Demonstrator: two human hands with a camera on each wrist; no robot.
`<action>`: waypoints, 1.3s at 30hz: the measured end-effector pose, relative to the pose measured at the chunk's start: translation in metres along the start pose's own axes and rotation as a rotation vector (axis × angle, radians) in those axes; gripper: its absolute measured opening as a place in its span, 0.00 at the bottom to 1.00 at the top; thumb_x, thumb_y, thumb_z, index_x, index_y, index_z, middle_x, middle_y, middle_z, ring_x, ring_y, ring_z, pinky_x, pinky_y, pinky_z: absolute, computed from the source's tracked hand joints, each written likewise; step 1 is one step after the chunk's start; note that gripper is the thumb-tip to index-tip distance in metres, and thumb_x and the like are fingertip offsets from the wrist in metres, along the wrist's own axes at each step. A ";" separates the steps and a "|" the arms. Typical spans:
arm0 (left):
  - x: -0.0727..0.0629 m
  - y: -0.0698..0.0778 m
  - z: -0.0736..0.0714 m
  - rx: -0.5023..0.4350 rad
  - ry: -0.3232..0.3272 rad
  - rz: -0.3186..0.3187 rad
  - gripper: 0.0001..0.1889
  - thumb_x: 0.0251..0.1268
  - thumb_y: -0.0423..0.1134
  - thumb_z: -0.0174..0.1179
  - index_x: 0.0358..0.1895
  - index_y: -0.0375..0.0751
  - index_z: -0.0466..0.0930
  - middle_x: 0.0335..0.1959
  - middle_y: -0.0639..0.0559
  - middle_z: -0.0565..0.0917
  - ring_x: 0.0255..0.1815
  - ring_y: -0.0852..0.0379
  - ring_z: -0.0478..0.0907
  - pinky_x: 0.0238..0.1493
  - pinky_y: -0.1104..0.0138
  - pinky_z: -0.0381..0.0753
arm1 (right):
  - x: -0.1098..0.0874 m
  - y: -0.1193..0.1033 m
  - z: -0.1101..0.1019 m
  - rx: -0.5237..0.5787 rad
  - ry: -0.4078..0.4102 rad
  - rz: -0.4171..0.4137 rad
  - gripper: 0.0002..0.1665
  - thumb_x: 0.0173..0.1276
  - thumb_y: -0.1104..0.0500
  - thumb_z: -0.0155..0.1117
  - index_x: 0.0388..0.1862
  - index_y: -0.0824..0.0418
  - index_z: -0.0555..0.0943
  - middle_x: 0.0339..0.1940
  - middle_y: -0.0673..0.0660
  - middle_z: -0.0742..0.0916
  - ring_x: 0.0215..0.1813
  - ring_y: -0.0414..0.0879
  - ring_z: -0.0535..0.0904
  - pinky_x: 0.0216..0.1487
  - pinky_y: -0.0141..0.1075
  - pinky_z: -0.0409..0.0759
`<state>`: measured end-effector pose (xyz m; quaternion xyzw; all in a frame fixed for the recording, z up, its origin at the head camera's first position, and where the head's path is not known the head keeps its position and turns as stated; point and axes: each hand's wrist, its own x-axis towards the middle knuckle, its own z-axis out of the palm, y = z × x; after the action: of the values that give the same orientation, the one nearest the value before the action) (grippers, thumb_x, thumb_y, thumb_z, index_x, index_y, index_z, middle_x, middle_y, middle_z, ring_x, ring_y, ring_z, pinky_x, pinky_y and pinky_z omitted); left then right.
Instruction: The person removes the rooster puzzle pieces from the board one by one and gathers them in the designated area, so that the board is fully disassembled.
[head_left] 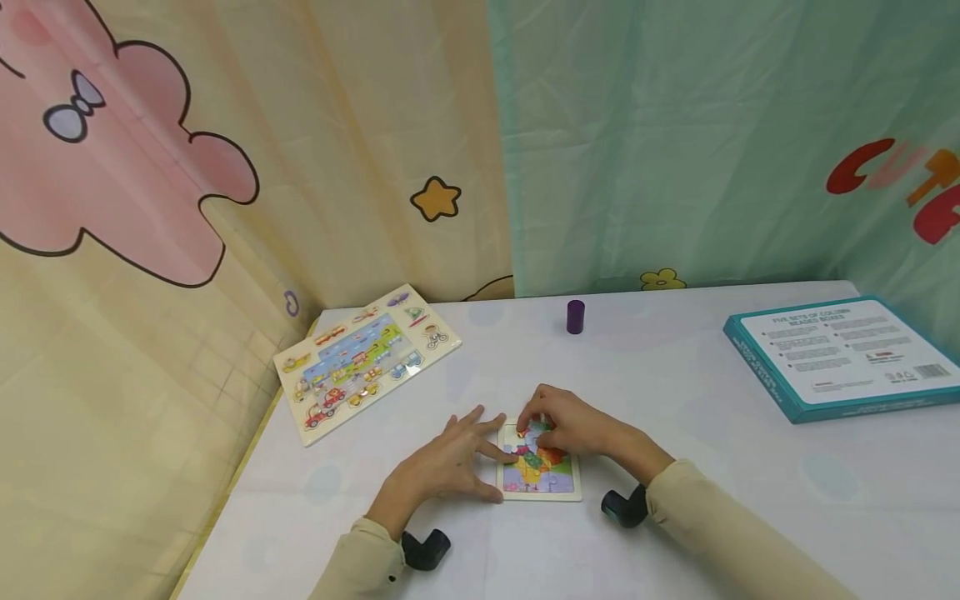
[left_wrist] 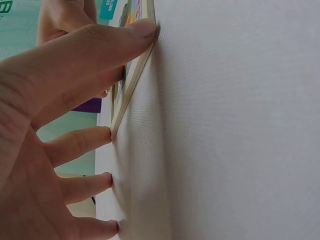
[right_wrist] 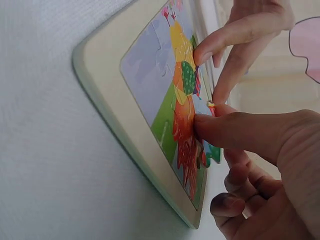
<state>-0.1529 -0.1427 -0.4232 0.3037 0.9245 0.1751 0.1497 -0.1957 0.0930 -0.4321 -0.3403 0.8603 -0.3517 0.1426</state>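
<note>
A small jigsaw puzzle [head_left: 558,483] in a pale wooden frame lies on the table, with a colourful bird-like picture. My left hand [head_left: 453,462] is spread at its left side. In the left wrist view the thumb [left_wrist: 142,30] presses the frame's edge, while the index finger [right_wrist: 205,52] touches the picture in the right wrist view. Over the upper part of the puzzle, my right hand [head_left: 573,423] pinches a blue-green puzzle piece [right_wrist: 215,153] between thumb and index finger. That piece sits slightly raised and is partly hidden by the fingers.
A larger vehicle-picture puzzle board [head_left: 367,358] lies at the back left. The purple cylinder [head_left: 575,317] stands near the back edge. At the right lies a flat teal-edged box [head_left: 847,354]. Curtains [head_left: 652,150] hang directly behind the table [head_left: 675,542].
</note>
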 end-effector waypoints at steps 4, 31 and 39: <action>0.000 0.001 0.000 0.009 0.001 0.001 0.26 0.45 0.55 0.77 0.52 0.59 0.87 0.73 0.50 0.66 0.78 0.37 0.49 0.68 0.33 0.52 | 0.000 -0.002 0.001 0.023 0.027 0.025 0.15 0.60 0.68 0.71 0.42 0.52 0.86 0.40 0.49 0.80 0.41 0.46 0.72 0.40 0.33 0.76; 0.000 0.001 -0.001 0.008 0.008 -0.005 0.26 0.45 0.55 0.77 0.52 0.59 0.87 0.73 0.50 0.66 0.78 0.39 0.48 0.69 0.34 0.51 | -0.006 -0.002 0.001 0.086 0.090 0.093 0.11 0.62 0.65 0.70 0.43 0.57 0.83 0.33 0.46 0.86 0.35 0.40 0.79 0.37 0.31 0.81; 0.000 0.001 0.001 0.000 0.007 -0.005 0.26 0.44 0.54 0.78 0.52 0.59 0.87 0.73 0.51 0.66 0.78 0.39 0.48 0.69 0.34 0.50 | -0.014 0.003 -0.005 0.130 0.194 0.159 0.09 0.59 0.62 0.72 0.40 0.57 0.87 0.28 0.46 0.87 0.32 0.40 0.80 0.39 0.37 0.77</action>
<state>-0.1522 -0.1422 -0.4235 0.3010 0.9258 0.1757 0.1467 -0.1891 0.1069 -0.4304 -0.2254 0.8697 -0.4256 0.1081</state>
